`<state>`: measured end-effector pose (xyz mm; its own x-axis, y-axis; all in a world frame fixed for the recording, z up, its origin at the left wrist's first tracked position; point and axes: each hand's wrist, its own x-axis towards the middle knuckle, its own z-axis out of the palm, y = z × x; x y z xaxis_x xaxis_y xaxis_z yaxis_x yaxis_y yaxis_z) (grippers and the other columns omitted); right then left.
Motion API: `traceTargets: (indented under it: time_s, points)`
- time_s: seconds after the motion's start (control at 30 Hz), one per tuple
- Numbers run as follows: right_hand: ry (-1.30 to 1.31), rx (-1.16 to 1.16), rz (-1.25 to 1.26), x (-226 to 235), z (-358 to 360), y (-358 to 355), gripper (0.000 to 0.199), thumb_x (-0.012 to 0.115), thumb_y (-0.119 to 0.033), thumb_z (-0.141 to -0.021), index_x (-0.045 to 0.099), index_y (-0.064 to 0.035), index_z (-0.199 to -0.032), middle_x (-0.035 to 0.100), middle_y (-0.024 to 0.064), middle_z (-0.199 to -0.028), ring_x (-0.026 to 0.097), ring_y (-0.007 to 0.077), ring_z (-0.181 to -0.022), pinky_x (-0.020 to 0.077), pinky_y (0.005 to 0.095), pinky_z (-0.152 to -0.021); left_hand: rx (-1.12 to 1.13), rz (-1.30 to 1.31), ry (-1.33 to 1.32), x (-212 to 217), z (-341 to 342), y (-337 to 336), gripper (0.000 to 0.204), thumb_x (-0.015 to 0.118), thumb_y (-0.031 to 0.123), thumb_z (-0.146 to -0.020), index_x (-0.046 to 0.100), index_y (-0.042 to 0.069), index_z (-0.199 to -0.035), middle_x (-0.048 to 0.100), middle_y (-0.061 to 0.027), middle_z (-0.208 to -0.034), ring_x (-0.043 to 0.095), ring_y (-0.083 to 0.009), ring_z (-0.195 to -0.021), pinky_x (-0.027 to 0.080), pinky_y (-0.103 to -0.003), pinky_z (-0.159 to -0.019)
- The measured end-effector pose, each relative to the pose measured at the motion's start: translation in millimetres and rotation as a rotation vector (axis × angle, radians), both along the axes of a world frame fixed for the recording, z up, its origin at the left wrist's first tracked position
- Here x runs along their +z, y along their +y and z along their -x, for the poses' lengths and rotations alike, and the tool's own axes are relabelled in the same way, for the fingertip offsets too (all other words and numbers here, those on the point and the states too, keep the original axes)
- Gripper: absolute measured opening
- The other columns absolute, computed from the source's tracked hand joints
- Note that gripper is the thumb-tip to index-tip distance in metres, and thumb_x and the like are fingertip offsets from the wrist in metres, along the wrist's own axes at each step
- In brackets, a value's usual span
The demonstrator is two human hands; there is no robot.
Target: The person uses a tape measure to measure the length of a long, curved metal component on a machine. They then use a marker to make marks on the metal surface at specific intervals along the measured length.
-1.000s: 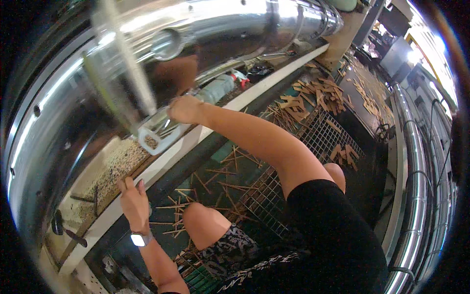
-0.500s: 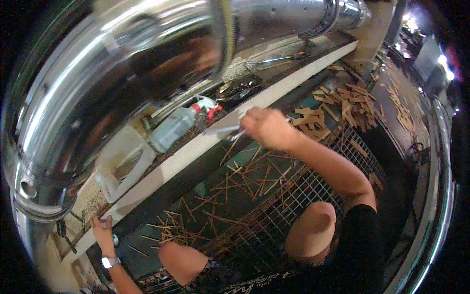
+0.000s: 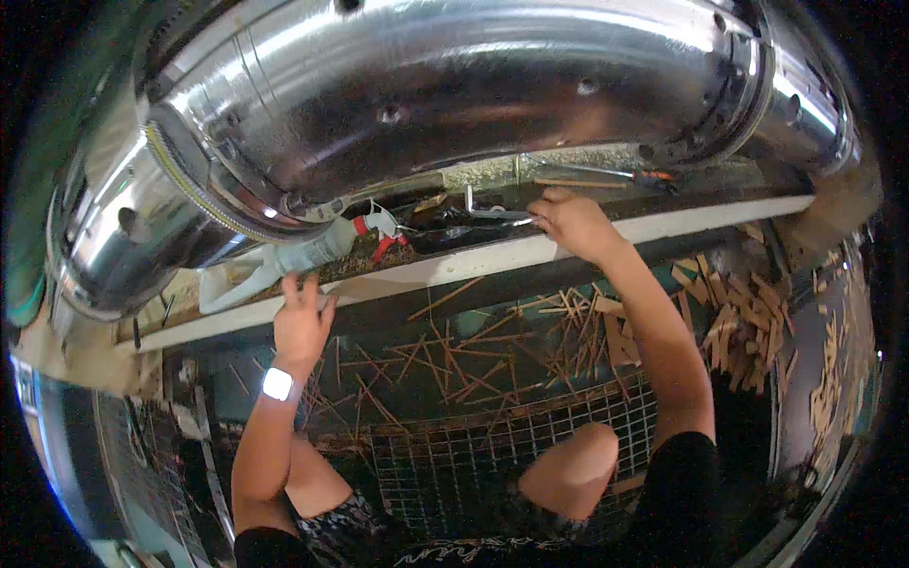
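**Steel duct hides the ledge behind it**

Shiny steel duct (image 3: 454,104) covers most of the shelf, so much of what lies behind is unclear; right hand (image 3: 573,222) is closed on a bent metal tool (image 3: 492,213) just left of its fingers; left hand (image 3: 303,317) rests fingers spread on the white ledge (image 3: 454,270), just below a spray bottle (image 3: 303,256); wooden sticks (image 3: 473,360) litter the wire mesh (image 3: 492,454) below.

A woodworking workshop, seen from beneath a large polished steel duct (image 3: 454,104). Thin wooden sticks (image 3: 454,364) and offcuts (image 3: 739,327) litter a wire mesh floor (image 3: 492,454), with sawdust (image 3: 530,170) lying along a white ledge (image 3: 473,265).
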<state>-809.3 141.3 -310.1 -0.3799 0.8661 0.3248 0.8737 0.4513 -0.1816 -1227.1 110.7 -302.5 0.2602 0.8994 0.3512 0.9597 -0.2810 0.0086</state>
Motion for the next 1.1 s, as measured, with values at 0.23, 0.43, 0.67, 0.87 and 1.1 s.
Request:
traceTargets:
  time_s: [0.23,0.43,0.67,0.87,1.1]
  points:
    - [0.252,0.053,-0.255,12.5,-11.0,-12.9,0.018,0.057,-0.015,-0.081,0.059,-0.0069,-0.097,0.057,0.013,-0.093,0.054,0.0333,-0.091,0.0403,0.0454,-0.084,0.092,0.127,0.187,-1.9,-33.3,21.9,0.033,0.055,0.034,-0.084,0.054,0.002,-0.091,0.055,-0.0195,-0.093,0.06,-0.0355,-0.072,0.049,-0.043,-0.06]
    - [0.619,0.222,0.238,41.9,49.0,-86.4,0.017,0.053,-0.013,-0.088,0.052,-0.0012,-0.099,0.058,0.0161,-0.092,0.057,0.0298,-0.086,0.0454,0.0328,-0.076,0.043,0.132,0.147,-2.5,-22.7,20.3,0.035,0.054,0.036,-0.084,0.056,0.002,-0.094,0.055,-0.019,-0.096,0.06,-0.0355,-0.074,0.049,-0.043,-0.063]
    - [0.589,0.419,0.708,53.2,98.0,-99.9,0.019,0.052,-0.021,-0.09,0.052,-0.0018,-0.092,0.052,0.0105,-0.078,0.053,0.0214,-0.073,0.0425,0.0309,-0.068,0.061,0.066,0.055,-12.7,-28.2,23.3,0.034,0.056,0.038,-0.082,0.055,0.005,-0.091,0.055,-0.014,-0.093,0.061,-0.0315,-0.072,0.05,-0.042,-0.06]
    - [0.765,0.455,0.474,119.9,160.7,-95.4,0.016,0.046,-0.013,-0.092,0.05,-0.0007,-0.083,0.047,0.0061,-0.078,0.047,0.0178,-0.074,0.0407,0.0283,-0.072,0.004,0.025,-0.05,-12.2,-17.5,17.3,0.028,0.061,0.027,-0.077,0.056,0.004,-0.091,0.056,-0.0137,-0.091,0.061,-0.0297,-0.073,0.05,-0.039,-0.064]
    - [0.787,0.196,0.532,156.7,214.7,-101.5,0.024,0.042,-0.021,-0.095,0.051,0.0002,-0.1,0.057,0.0068,-0.091,0.054,0.0127,-0.076,0.0448,0.0264,-0.064,-0.114,0.038,-0.087,-17.9,-2.5,21.1,0.028,0.061,0.026,-0.077,0.056,0.003,-0.094,0.055,-0.0129,-0.092,0.06,-0.0295,-0.076,0.05,-0.037,-0.065]
